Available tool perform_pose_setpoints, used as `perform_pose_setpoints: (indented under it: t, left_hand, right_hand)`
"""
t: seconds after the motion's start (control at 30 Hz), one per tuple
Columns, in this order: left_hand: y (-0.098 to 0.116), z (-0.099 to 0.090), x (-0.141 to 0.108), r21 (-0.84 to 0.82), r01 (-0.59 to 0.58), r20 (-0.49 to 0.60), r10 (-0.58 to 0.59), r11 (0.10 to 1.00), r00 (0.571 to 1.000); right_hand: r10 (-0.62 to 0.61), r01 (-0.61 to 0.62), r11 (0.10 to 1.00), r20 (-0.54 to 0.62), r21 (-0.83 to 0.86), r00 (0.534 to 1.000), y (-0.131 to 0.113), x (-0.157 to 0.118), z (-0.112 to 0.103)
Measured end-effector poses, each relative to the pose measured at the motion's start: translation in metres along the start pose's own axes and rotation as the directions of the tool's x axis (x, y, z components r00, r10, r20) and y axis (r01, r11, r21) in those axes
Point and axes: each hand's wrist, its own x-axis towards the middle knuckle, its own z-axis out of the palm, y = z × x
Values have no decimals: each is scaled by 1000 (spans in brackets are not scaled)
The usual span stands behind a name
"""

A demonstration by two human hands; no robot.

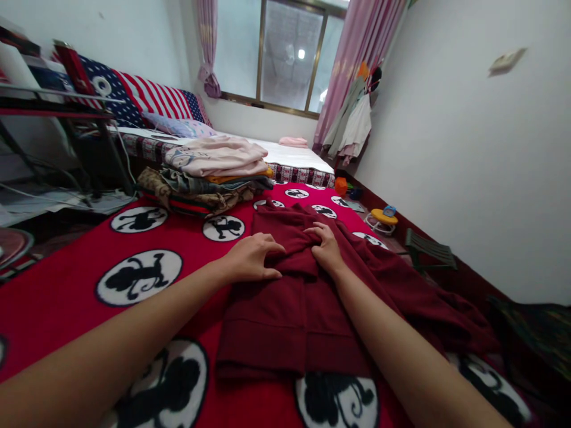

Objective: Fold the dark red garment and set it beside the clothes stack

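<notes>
Clothes pile (214, 178) blks L; gap btwn hands (252, 257) (328, 248).

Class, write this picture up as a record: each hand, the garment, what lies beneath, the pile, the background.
Left hand: on a dark-red cloth garment, thumb and fingers apart
Right hand: on the same garment, fingers bent
Garment: partly folded, one length spread rightward
Beneath: bright-red blanket with black figures in white circles
Pile: folded clothes, pale-pink one on top
Background: pink curtains, brown-framed window
</notes>
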Motion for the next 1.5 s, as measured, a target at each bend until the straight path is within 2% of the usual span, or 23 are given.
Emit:
perform_pose_setpoints:
  t: [0.07, 0.23, 0.33, 0.4, 0.43, 0.53, 0.6, 0.63, 0.7, 0.8, 0.9, 1.07, 1.17, 1.23, 1.3, 1.33, 1.4, 1.47, 1.5]
  left_hand:
    - [4, 0, -4, 37, 4, 32, -5, 999, 999]
    - [9, -7, -4, -22, 68, 21, -67, 997, 998]
    - [13, -18, -3, -119, 100, 168, -79, 988, 983]
    - [15, -23, 0, -157, 127, 205, -94, 979, 974]
    - [15, -23, 4, -160, 145, 164, -119, 976, 979]
    - [13, -14, 22, -164, 156, -70, -169, 974, 983]
    - [8, -1, 35, -173, 105, -140, -130, 979, 982]
    - [4, 6, 41, -166, 93, -130, -116, 982, 985]
    - [-4, 21, 49, -92, 152, -40, -156, 984, 987]
    - [-13, 38, 50, 100, 273, 90, -282, 957, 955]
    - [-16, 44, 48, 177, 277, 111, -299, 944, 948]
    - [-8, 41, 44, 223, 264, 136, -298, 938, 945]
    - [-1, 40, 37, 249, 275, 146, -317, 929, 937]
    - [2, 41, 29, 252, 278, 139, -319, 927, 938]
    - [4, 43, 22, 251, 271, 115, -307, 929, 945]
    - [4, 44, 20, 251, 268, 101, -300, 930, 949]
    - [4, 47, 17, 257, 263, 76, -290, 930, 954]
    - [4, 49, 16, 261, 262, 54, -285, 929, 957]
    - [4, 50, 16, 260, 262, 45, -283, 929, 958]
  right_hand:
    - [-10, 10, 1000, 2, 8, 1000, -2, -4, -1]
    - [-41, 45, 999, -199, 17, 979, -13, -6, -8]
    - [-64, 66, 998, -206, 5, 976, -22, -8, -15]
    - [-29, 35, 999, -177, 29, 984, -27, -10, -18]
    - [-1, 8, 999, -171, 37, 985, -29, -10, -19]
    - [59, -59, 998, -158, 5, 986, -34, -10, -18]
    - [61, -65, 997, -77, -52, 995, -34, -9, -16]
    - [68, -69, 993, -8, -91, 998, -34, -9, -14]
    - [122, -88, 974, 157, -207, 980, -33, -8, -10]
    - [234, -88, 920, 352, -382, 906, -33, -6, -6]
    - [289, -71, 884, 420, -463, 860, -35, -5, -3]
    - [348, -96, 862, 444, -498, 826, -42, -13, -9]
    - [294, -39, 893, 514, -449, 806, -46, -30, -30]
    - [215, 29, 920, 564, -391, 797, -48, -43, -56]
    - [177, 42, 927, 535, -372, 826, -46, -54, -91]
    - [186, 20, 917, 471, -398, 862, -44, -57, -110]
    - [232, -75, 855, 249, -513, 941, -35, -61, -150]
    - [257, -172, 751, 42, -638, 965, -20, -62, -184]
    - [285, -211, 701, -4, -681, 959, -11, -62, -198]
